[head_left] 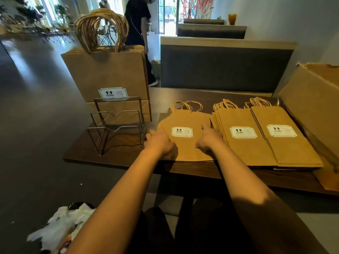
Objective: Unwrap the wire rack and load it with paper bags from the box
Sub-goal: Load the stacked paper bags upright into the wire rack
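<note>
A bare wire rack (117, 125) stands on the left end of the dark wooden table (113, 160). Its rear slot holds a thick upright stack of large paper bags (108, 74) with twisted handles. To the right of the rack lies a small stack of flat paper bags (185, 142) with a 9.9 label. My left hand (158, 142) grips its left edge. My right hand (209, 139) rests on its right part, thumb raised. Two more flat stacks lie further right, the middle stack (244, 136) and the right stack (282, 136).
An open cardboard box (311, 99) lies on its side at the table's right end. Crumpled white wrapping (62, 226) lies on the floor at lower left. A bench seat back (225, 66) stands behind the table. A person in black (137, 24) stands beyond the rack.
</note>
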The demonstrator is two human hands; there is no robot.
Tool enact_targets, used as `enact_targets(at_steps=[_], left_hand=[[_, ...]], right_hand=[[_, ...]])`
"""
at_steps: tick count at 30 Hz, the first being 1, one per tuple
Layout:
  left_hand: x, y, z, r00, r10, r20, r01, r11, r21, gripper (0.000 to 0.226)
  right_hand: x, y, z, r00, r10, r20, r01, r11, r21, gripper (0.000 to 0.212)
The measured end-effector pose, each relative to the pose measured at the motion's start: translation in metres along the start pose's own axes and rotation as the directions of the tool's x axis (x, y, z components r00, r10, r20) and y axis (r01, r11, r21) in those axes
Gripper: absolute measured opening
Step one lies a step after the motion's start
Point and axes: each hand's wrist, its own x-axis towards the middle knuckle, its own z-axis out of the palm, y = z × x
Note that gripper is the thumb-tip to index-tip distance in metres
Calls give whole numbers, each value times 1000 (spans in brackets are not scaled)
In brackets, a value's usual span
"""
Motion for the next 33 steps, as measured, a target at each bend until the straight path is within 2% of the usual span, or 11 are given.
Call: enact_targets(at_steps=[2,6,11,13,15,18,20,22,26,30,33], left_hand=[[6,-11,13,999,-38,25,37,999,19,74],[11,-15,15,998,-9,-62,4,997,-79,58],[11,-19,10,992,-10,-128,-24,966,-257,39],[12,-19,8,989,-19,-150,-39,928,-372,29],[11,-18,3,989,-49,-141,-30,859,-510,23],[11,-16,-4,990,-75,-122,-23,755,-655,20],[10,-14,-8,988,-88,-125,-36,662,-749,26],[9,-9,-15,988,-84,-131,-61,565,-823,36],[10,-4,-35,983,-73,-170,-128,396,-909,57],[4,1,-59,950,68,-304,-292,535,-793,21],[3,0,-64,943,109,-316,-323,538,-779,24]], right_hand=[[-2,-1,-1,999,22,32,-24,998,54,100],[-4,2,3,999,14,52,-25,976,219,103],[-7,8,9,989,0,-148,47,948,315,88],[-9,9,5,976,8,-216,93,888,450,83],[-12,11,-6,971,20,-239,135,778,614,76],[-23,7,-35,1000,-5,-7,8,512,859,45],[-26,7,-48,993,-78,86,-45,420,906,30],[-28,9,-56,992,-119,28,22,398,917,24],[-30,18,-70,959,-227,-172,238,309,921,34],[-33,20,-74,919,-284,-275,351,266,898,34],[-32,16,-68,932,-240,-272,344,347,873,29]])
